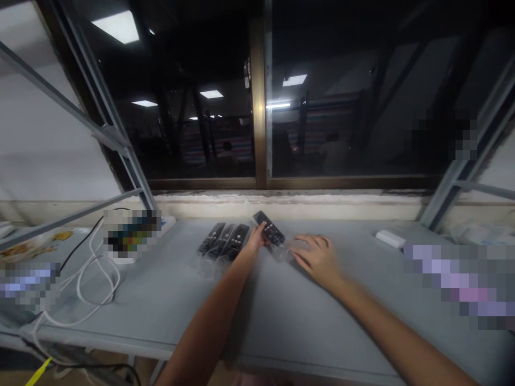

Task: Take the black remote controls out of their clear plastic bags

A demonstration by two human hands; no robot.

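A black remote control (273, 229) is in my left hand (256, 236), tilted above the table with its buttons facing up. My thumb lies across its face, and clear plastic (279, 253) shows around its lower end. Just to the right is my right hand (319, 257), fingers stretched and apart, the tips beside the plastic. Whether they touch it I cannot tell, as the edge is blurred. Left of my left hand, several more black remote controls (236, 241) lie side by side in clear plastic bags.
The grey table (289, 321) runs back to a window ledge (241, 206). White cables (96, 300) loop over the left side. A white object (390, 239) lies at right. Metal frame posts (137, 177) rise at both sides. Several patches are pixelated.
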